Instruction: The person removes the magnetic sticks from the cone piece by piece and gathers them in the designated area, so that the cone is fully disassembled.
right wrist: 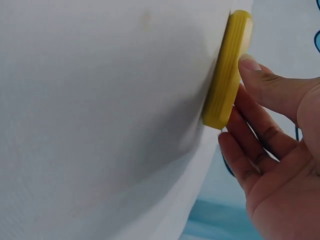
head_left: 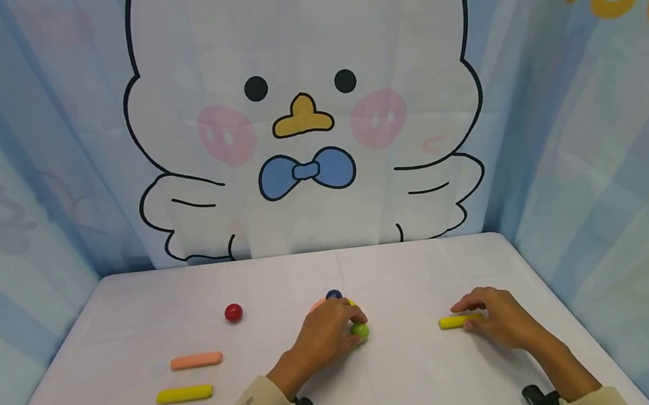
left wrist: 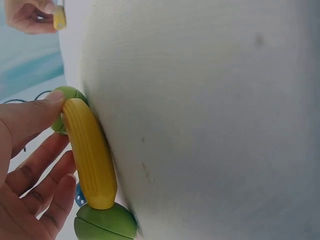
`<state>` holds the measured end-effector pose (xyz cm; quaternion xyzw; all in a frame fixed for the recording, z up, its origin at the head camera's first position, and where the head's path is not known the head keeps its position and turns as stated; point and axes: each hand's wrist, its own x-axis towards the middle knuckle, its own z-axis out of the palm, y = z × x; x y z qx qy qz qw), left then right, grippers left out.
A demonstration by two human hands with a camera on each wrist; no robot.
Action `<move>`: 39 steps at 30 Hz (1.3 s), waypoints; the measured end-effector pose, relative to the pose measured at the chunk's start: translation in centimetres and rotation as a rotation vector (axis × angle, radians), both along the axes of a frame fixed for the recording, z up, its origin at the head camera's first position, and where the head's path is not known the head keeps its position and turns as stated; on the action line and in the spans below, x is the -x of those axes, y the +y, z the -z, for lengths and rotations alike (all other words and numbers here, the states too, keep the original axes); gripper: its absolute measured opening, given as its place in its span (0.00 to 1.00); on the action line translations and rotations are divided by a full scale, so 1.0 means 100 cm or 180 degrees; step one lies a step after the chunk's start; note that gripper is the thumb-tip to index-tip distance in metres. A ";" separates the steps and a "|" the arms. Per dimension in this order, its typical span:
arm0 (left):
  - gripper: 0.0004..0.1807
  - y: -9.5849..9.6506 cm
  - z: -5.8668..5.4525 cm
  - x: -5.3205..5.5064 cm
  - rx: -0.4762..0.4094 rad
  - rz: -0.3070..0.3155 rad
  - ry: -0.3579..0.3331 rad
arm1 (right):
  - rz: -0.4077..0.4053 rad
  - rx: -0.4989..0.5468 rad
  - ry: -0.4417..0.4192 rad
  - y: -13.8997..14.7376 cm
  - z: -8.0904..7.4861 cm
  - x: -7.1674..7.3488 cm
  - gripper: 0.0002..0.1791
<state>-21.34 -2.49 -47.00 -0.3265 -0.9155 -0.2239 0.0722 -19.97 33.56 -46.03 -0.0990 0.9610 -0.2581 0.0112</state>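
In the head view my left hand (head_left: 330, 333) is at the middle of the table, its thumb and index finger pinching a green ball (head_left: 360, 332). The left wrist view shows this green ball (left wrist: 72, 93) at one end of a ribbed yellow stick (left wrist: 91, 155), with another green ball (left wrist: 106, 222) at the other end. A blue ball (head_left: 333, 294) and part of an orange piece (head_left: 317, 305) show behind that hand, which hides the rest. To the right, my right hand (head_left: 496, 317) holds another yellow stick (right wrist: 227, 70) between thumb and fingers, low at the tabletop.
On the left of the white table (head_left: 101, 344) lie a red ball (head_left: 233, 313), an orange stick (head_left: 196, 361) and a yellow stick (head_left: 185, 394). Printed curtains (head_left: 314, 218) stand behind the table and at both sides.
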 end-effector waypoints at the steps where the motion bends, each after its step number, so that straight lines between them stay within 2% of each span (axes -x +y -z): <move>1: 0.15 -0.001 -0.001 0.000 0.0007 -0.0009 -0.0009 | -0.0012 -0.0010 0.0045 -0.001 -0.001 -0.001 0.15; 9: 0.16 -0.012 -0.010 -0.002 -0.0121 -0.0176 -0.0189 | -0.0082 0.0048 0.0316 -0.018 -0.014 -0.006 0.17; 17: 0.17 -0.031 -0.019 -0.003 -0.0054 -0.0396 -0.0292 | -0.0227 0.0182 0.0561 -0.045 -0.019 -0.007 0.20; 23: 0.17 -0.046 -0.021 -0.004 -0.0107 -0.0485 -0.0271 | -0.0202 0.0289 0.0543 -0.069 -0.020 -0.009 0.22; 30: 0.14 -0.061 -0.017 -0.005 -0.0223 -0.0486 -0.0347 | -0.0303 0.0414 0.0540 -0.099 -0.021 -0.013 0.23; 39: 0.11 -0.067 -0.009 -0.004 -0.0146 -0.0492 -0.0599 | -0.0544 0.0487 0.0474 -0.129 -0.017 -0.013 0.23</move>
